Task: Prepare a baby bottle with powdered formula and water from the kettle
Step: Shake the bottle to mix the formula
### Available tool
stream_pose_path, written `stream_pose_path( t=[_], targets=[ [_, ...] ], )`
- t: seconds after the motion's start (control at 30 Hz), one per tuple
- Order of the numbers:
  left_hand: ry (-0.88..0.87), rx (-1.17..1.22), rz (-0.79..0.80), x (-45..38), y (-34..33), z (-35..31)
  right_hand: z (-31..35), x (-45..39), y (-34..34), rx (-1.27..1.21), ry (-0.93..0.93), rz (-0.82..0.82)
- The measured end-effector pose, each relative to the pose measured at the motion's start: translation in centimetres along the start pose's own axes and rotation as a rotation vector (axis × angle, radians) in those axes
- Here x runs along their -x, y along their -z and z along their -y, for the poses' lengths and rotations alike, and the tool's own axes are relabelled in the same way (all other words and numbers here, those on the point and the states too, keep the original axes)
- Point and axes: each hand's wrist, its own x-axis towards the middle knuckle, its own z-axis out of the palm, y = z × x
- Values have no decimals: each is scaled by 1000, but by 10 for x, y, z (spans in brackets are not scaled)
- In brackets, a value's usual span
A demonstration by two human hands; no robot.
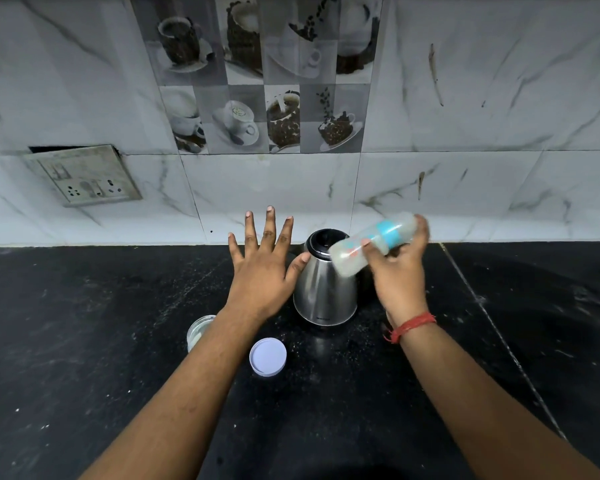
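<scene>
- Head view: the left hand (262, 268) hovered palm-down over the black speckled stone counter (84, 341), fingers straight and spread wide, holding nothing.
- Its thumb tip lay at the upper left shoulder of the stainless-steel electric kettle with a black lid (324, 282); whether it actually touched the metal could not be told.
- The left forearm ran in from the lower left, crossing over part of a small clear glass jar (198, 332) that stood on the counter.
- The right hand (397, 271) was raised above and to the right of the kettle, fingers and thumb curled round a translucent plastic baby bottle with a light-blue collar ring (371, 242).
- The bottle lay tilted nearly on its side, its base end pointing left over the kettle's lid, its blue ring and cap end toward the upper right; it was motion-blurred, with a pale cloudy fill.
- A red thread band (409, 327) circled the right wrist, and the right forearm came in from the lower right.
- A round white plastic lid (268, 356) lay flat on the counter in front of the kettle, between the two forearms, near the jar.
- A tilted white wall socket plate (84, 176) sat on the marbled tile wall (465, 116) at left.
</scene>
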Motion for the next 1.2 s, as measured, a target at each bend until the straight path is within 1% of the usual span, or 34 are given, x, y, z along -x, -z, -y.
stream_pose_path(
  t=[0.07, 0.1, 0.13, 0.2, 0.23, 0.27, 0.33, 0.37, 0.4, 0.47, 0.5, 0.53, 0.57, 0.63, 0.67, 0.7, 0.77, 0.8, 0.83, 0.9, 0.93, 0.97, 1.03, 1.07, 1.1, 1.17, 1.2],
  targets=[
    [0, 0, -2, -1, 0, 0, -4, 4, 1, 170, -18, 262],
    [1, 2, -2, -1, 0, 0, -2, 3, 4, 157, -27, 276],
    [2, 5, -1, -1, 1, 0, -2, 0, 7, 78, -36, 199],
    [2, 7, 1, -1, 1, 0, -1, -3, 9, -116, -37, -55],
    [0, 5, 3, -1, 0, -1, -2, -2, 8, -127, -25, -92],
    [-5, 2, 4, -1, 0, -1, -3, 2, 5, -84, -19, -46],
    [-11, 8, 3, -2, 0, -2, -10, 11, 1, 58, -29, 222],
    [-12, 13, 1, -2, 0, -3, -7, 12, 1, 53, -35, 273],
    [-12, 19, -1, -2, 0, -3, -3, 10, 2, -8, -42, 223],
    [-10, 27, 0, -2, 0, -3, 8, 5, 6, -218, -34, -46],
    [-11, 24, 2, -2, 0, -3, 9, 3, 6, -270, -18, -118],
    [-14, 18, 3, -1, 0, -3, 11, 3, 5, -259, -6, -113],
    [-16, 14, 5, 0, -1, -3, 12, 5, 3, -186, 4, -24],
    [-12, 18, 3, -1, -2, -2, 9, 9, 2, -44, -26, 224],
    [-8, 22, 1, -1, -2, -2, 10, 8, 4, -52, -39, 243],
    [-5, 24, -2, -2, -2, -1, 11, 6, 6, -98, -40, 173],
    [-3, 23, -5, -1, -3, -2, 10, 1, 8, -163, -13, -38],
    [-6, 21, -6, -1, -3, -2, 9, 1, 6, -130, -1, -57],
    [-9, 19, -8, 0, -3, -1, 7, 3, 4, -65, 3, 9],
    [-3, 25, -15, 0, -2, -1, 3, 7, 2, 32, -25, 219],
    [1, 32, -17, -1, -1, -1, 6, 6, 3, 6, -35, 228],
    [4, 40, -19, -1, 0, -1, 8, 3, 6, -58, -40, 158],
    [4, 44, -22, 0, 0, -1, 12, -1, 9, -192, -25, -61],
    [2, 40, -21, 1, 0, -1, 11, -2, 9, -191, -12, -89],
    [0, 32, -20, 2, 1, -1, 11, 1, 7, -135, 2, -41],
    [0, 33, -21, 1, 0, -1, 6, 6, 4, 8, 0, 176],
    [0, 39, -25, 1, 0, -1, 8, 6, 5, 0, -10, 221]
  ],
)
